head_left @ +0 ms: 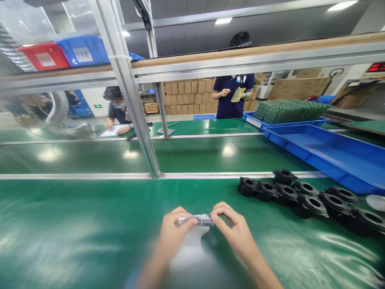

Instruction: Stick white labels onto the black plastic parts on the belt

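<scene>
Over the green table (90, 224), both of my hands pinch a small whitish-grey roll (205, 220) with dark marks and a pale band round its middle. It looks like rolled printed sheet, but I cannot make out its exact kind. Fingers and thumb of my left hand (177, 228) close on its left part. My right hand (231, 222) grips its right end between thumb and forefinger. The roll lies nearly level, slightly above the tabletop. Several black round housings (313, 204) with centre holes stand to the right of my right hand.
An empty-looking blue tray (325, 154) lies at the right, near another tray holding green mesh pieces (288, 111). A metal post (129, 88) rises ahead, under an overhead shelf. Across the belt, one person (233, 94) holds a yellowish piece; another person (118, 116) leans over paper.
</scene>
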A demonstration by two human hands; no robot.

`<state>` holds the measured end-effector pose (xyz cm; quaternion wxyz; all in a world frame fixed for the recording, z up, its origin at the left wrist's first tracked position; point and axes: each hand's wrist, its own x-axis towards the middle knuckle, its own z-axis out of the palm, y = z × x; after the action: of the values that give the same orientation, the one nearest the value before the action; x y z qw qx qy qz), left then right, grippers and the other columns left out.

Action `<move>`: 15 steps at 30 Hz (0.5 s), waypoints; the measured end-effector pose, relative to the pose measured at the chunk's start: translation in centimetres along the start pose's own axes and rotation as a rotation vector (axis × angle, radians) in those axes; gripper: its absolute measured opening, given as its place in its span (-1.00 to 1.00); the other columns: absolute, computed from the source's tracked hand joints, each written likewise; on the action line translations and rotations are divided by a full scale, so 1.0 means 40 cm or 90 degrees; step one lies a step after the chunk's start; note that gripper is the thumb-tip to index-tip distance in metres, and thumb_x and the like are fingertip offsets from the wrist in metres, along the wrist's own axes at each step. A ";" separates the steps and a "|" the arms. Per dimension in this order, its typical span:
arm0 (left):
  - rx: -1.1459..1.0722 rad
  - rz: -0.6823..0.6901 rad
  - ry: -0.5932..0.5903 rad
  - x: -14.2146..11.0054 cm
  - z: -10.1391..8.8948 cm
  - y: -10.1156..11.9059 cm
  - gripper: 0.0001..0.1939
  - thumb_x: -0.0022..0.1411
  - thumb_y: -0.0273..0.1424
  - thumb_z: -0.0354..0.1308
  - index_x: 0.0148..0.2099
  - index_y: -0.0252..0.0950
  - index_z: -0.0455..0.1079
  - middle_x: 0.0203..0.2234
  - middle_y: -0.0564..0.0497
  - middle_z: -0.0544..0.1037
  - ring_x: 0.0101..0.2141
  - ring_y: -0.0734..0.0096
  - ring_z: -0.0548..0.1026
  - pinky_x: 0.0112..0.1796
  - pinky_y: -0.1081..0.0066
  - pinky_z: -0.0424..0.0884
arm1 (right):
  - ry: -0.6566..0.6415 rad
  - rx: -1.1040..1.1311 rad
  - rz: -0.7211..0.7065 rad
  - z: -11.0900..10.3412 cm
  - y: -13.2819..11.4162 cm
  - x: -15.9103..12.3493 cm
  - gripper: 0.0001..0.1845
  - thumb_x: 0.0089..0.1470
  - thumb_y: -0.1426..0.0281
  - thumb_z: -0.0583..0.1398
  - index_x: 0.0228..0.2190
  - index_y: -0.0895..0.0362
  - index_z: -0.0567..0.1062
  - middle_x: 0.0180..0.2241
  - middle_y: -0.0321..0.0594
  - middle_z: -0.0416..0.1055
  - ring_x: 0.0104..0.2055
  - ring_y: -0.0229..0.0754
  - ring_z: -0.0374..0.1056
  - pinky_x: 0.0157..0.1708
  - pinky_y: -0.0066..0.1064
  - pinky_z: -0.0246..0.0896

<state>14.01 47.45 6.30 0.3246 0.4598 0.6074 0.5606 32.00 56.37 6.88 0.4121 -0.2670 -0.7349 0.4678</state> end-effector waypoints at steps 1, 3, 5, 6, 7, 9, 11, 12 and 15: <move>0.003 -0.003 -0.004 -0.001 0.001 0.000 -0.74 0.11 -0.20 0.31 -0.44 -0.32 0.57 -0.52 0.01 0.43 -0.46 0.44 0.34 -0.42 0.47 0.19 | 0.004 -0.029 -0.017 -0.001 0.001 0.000 -0.78 0.24 0.27 0.20 -0.43 0.09 0.49 -0.37 -0.23 0.37 -0.30 -0.10 0.33 -0.26 -0.33 0.21; 0.007 -0.016 -0.005 0.000 0.002 -0.001 -0.73 0.10 -0.21 0.31 -0.46 -0.33 0.54 -0.53 0.03 0.41 -0.47 0.45 0.33 -0.42 0.47 0.18 | 0.030 -0.096 -0.093 0.002 0.006 -0.006 -0.83 0.23 0.36 0.18 -0.42 0.07 0.47 -0.38 -0.23 0.36 -0.30 -0.10 0.32 -0.27 -0.30 0.20; 0.004 -0.037 0.001 0.002 0.002 -0.003 -0.71 0.09 -0.22 0.31 -0.51 -0.34 0.49 -0.56 0.05 0.37 -0.49 0.46 0.29 -0.43 0.46 0.15 | 0.080 -0.181 -0.228 0.007 0.015 -0.017 -0.90 0.19 0.47 0.20 -0.37 0.06 0.47 -0.37 -0.23 0.35 -0.31 -0.09 0.31 -0.29 -0.28 0.20; 0.000 -0.048 0.006 0.004 0.002 -0.004 -0.70 0.08 -0.22 0.31 -0.53 -0.34 0.45 -0.58 0.06 0.35 -0.50 0.47 0.27 -0.44 0.46 0.14 | 0.107 -0.217 -0.297 0.010 0.019 -0.024 -0.88 0.15 0.52 0.22 -0.34 0.04 0.47 -0.37 -0.23 0.34 -0.30 -0.09 0.30 -0.29 -0.27 0.21; -0.005 -0.057 0.009 0.006 0.002 -0.005 -0.69 0.07 -0.23 0.31 -0.55 -0.35 0.43 -0.59 0.07 0.34 -0.50 0.48 0.25 -0.44 0.46 0.13 | 0.133 -0.235 -0.350 0.013 0.022 -0.031 -0.82 0.12 0.56 0.23 -0.32 0.02 0.48 -0.37 -0.24 0.35 -0.29 -0.08 0.31 -0.28 -0.26 0.22; -0.009 -0.066 0.016 0.008 0.002 -0.006 -0.68 0.06 -0.23 0.31 -0.56 -0.35 0.41 -0.59 0.08 0.33 -0.50 0.48 0.24 -0.44 0.46 0.13 | 0.165 -0.212 -0.360 0.020 0.022 -0.040 -0.77 0.14 0.56 0.21 -0.23 -0.02 0.48 -0.32 -0.22 0.38 -0.23 -0.05 0.33 -0.20 -0.20 0.24; -0.003 -0.060 0.015 0.008 0.005 -0.006 -0.71 0.06 -0.23 0.31 -0.53 -0.35 0.45 -0.57 0.07 0.35 -0.50 0.48 0.26 -0.44 0.47 0.13 | 0.158 -0.131 -0.232 0.028 0.014 -0.040 -0.69 0.21 0.45 0.17 -0.02 -0.05 0.40 -0.20 -0.18 0.43 -0.10 0.01 0.34 -0.06 -0.11 0.22; 0.000 -0.054 0.011 0.006 0.007 -0.006 -0.73 0.06 -0.24 0.32 -0.52 -0.34 0.48 -0.56 0.07 0.36 -0.49 0.48 0.28 -0.43 0.47 0.13 | 0.140 -0.087 -0.149 0.033 0.008 -0.037 -0.60 0.23 0.38 0.16 0.09 -0.03 0.31 -0.15 -0.16 0.44 -0.04 0.04 0.34 0.00 -0.08 0.19; 0.005 -0.032 -0.006 0.001 0.015 -0.008 -0.78 0.04 -0.25 0.35 -0.46 -0.32 0.56 -0.53 0.04 0.42 -0.47 0.45 0.34 -0.42 0.46 0.17 | 0.071 0.000 0.020 0.047 -0.008 -0.027 -0.34 0.20 0.26 0.20 0.23 0.04 0.08 -0.19 -0.21 0.49 -0.01 0.01 0.36 0.09 -0.11 0.16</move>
<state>14.49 47.75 5.90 0.3397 0.4478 0.6196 0.5479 30.98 54.51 6.36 0.4452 -0.3041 -0.7066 0.4584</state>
